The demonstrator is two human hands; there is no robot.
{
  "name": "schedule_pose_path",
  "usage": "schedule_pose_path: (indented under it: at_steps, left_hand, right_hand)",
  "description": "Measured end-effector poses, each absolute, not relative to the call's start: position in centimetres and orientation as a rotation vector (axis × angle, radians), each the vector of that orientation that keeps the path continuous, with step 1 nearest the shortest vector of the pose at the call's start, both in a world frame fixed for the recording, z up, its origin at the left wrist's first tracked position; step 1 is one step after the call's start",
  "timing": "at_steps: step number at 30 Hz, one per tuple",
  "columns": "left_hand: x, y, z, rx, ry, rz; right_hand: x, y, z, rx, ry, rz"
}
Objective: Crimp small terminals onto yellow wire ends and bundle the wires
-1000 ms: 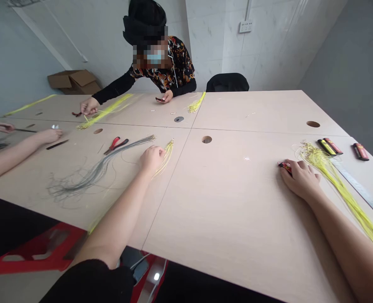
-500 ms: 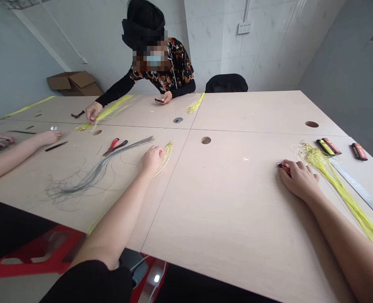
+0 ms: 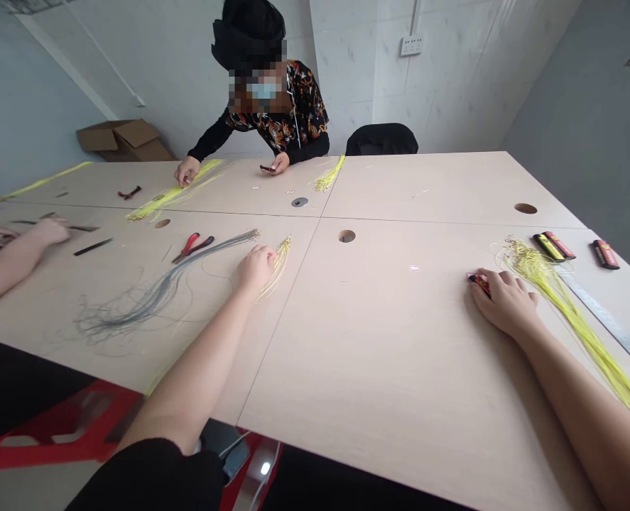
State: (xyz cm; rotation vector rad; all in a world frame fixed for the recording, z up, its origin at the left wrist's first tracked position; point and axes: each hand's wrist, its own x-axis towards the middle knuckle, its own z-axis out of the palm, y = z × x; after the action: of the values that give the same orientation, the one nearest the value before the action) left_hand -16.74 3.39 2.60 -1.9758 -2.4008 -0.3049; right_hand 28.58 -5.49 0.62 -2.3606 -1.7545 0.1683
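My left hand is closed with its fingers bent, right against a small bundle of yellow cords with brass-coloured ends. What the fingertips pinch, if anything, is hidden. A bundle of grey cords lies to the left of that hand. On the right, my right hand rests on the table, closed around a red and black lighter. Just beyond it spreads a long bundle of yellow cords, beside a metal ruler.
Lighters lie at the right, another lighter farther out. Red-handled pliers and black tweezers lie left. Opposite, a co-worker's hand touches yellow cords; at far left are another person's hands. The table has round holes.
The co-worker opposite has drawn a hand back along the yellow cords. At far left, another person's hand has moved left. My own hands stay nearly still.
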Motion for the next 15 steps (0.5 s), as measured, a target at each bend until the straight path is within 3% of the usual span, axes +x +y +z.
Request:
schedule_pose_path:
  at_steps: [15]
  left_hand:
    - [-16.77,3.45,2.6,-1.955,-2.398,-0.283]
  right_hand:
    - [28.57,-5.54,0.6,-2.33,-1.763,0.124]
